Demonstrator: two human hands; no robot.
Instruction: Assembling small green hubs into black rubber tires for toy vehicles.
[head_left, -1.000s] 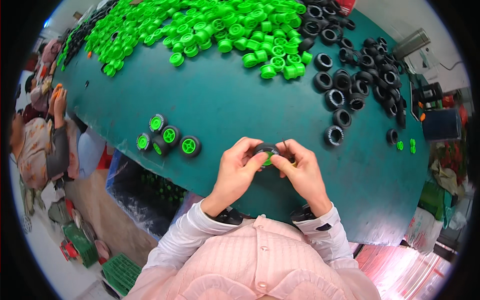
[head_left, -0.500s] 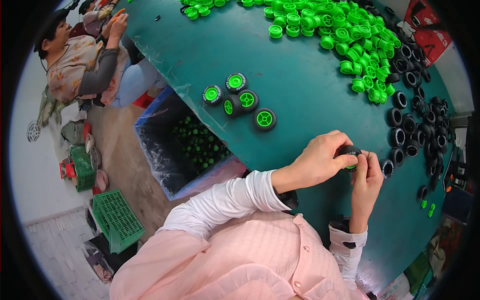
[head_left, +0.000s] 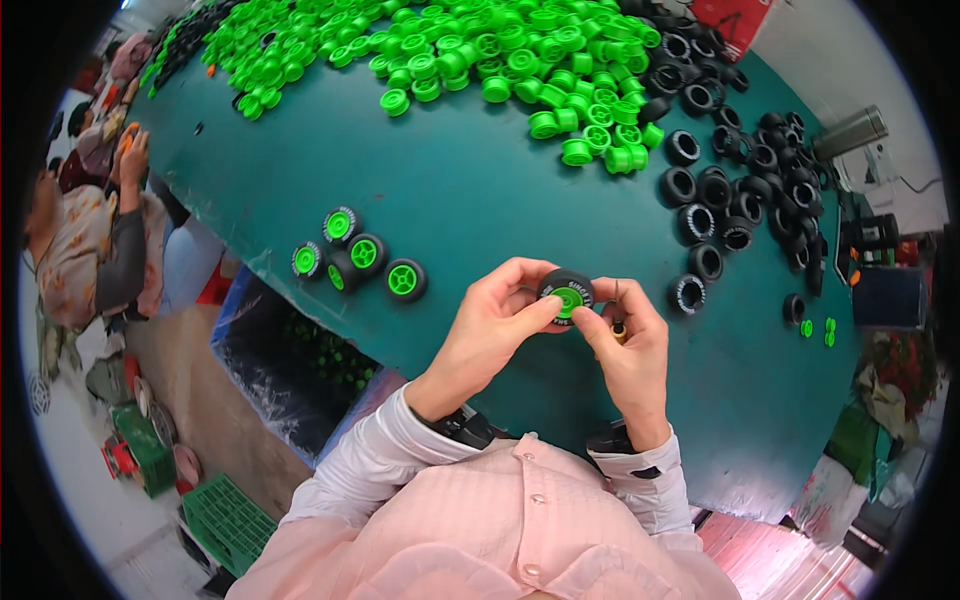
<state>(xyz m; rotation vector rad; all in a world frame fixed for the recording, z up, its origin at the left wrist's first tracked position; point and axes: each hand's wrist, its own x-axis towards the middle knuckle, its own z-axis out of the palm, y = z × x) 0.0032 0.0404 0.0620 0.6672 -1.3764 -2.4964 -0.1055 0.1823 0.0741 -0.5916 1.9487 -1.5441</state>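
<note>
I've got both bare hands on one small wheel, a black rubber tyre around a bright green plastic hub (head_left: 569, 294), above the tabletop just in front of the pink blouse. Left hand (head_left: 490, 325) has it pinched, thumb on the front face, fingers curled around behind. Right hand (head_left: 634, 350) grips the other side, thumb at the lower right of the wheel. There's a tiny brass-coloured piece (head_left: 619, 332) in the right fingers too, no clue what it is from here.

For elbow room I see green table (head_left: 480, 205) out to five tyred wheels (head_left: 368, 253) bunched on the left, near the slanting table edge. On the right it runs to the nearest loose black tyre (head_left: 688, 294). Far side's walled in by a big pile of green plastic hubs (head_left: 520, 62) and a heap of black rubber tyres (head_left: 765, 160).

Below the left edge sits a blue, plastic-lined bin (head_left: 262, 395) with green-and-black bits in it, too dim to sort out. The green slatted plastic crate (head_left: 228, 522) on the floor is partly behind the sleeve.

My fingertips behind the wheel are hidden, the far pile runs out of frame, and the co-worker (head_left: 75, 265) at left is partly cut off.
</note>
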